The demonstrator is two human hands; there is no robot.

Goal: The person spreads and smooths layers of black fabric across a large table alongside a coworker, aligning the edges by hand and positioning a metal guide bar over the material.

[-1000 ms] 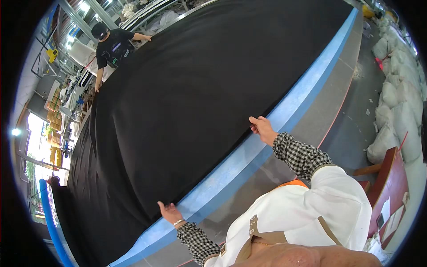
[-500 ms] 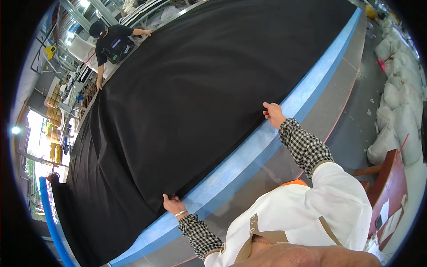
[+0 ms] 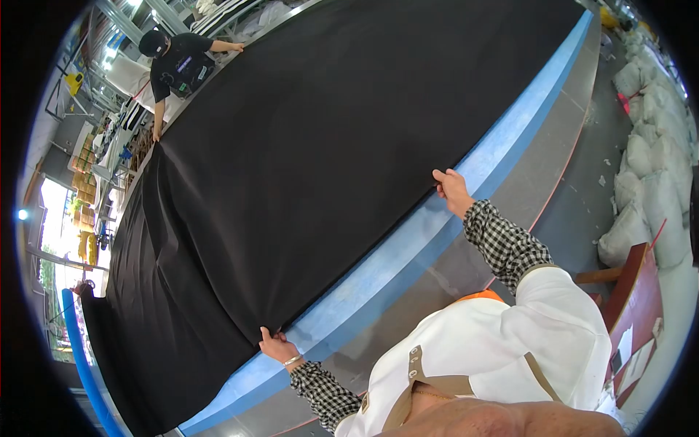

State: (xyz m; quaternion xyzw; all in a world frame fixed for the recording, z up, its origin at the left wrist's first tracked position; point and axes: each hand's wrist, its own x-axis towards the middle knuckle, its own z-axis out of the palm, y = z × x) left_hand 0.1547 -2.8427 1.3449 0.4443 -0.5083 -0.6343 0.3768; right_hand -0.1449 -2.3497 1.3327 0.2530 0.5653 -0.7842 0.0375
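Observation:
A wide black cloth (image 3: 328, 146) covers most of a large table, smooth in the middle and creased toward the left. Beneath its near edge runs a light blue layered strip (image 3: 378, 280). My left hand (image 3: 278, 345) pinches the cloth's near edge at lower centre, and small folds spread from there. Farther right along the same edge, my right hand (image 3: 453, 191) is closed on the cloth too. Across the table a co-worker (image 3: 182, 69) in a dark cap and black shirt has both hands on the cloth's far edge.
The grey table border (image 3: 561, 127) lies between the blue strip and me. White sacks (image 3: 644, 175) line the floor at right, near a reddish wooden board (image 3: 632, 291). A blue tube (image 3: 86, 364) curves at the lower left. Metal racks (image 3: 138, 25) stand behind the co-worker.
My right hand has moved up and right along the cloth edge. The cloth between the hands is tauter, with its ripples flattened. The co-worker has leaned lower and shifted slightly left.

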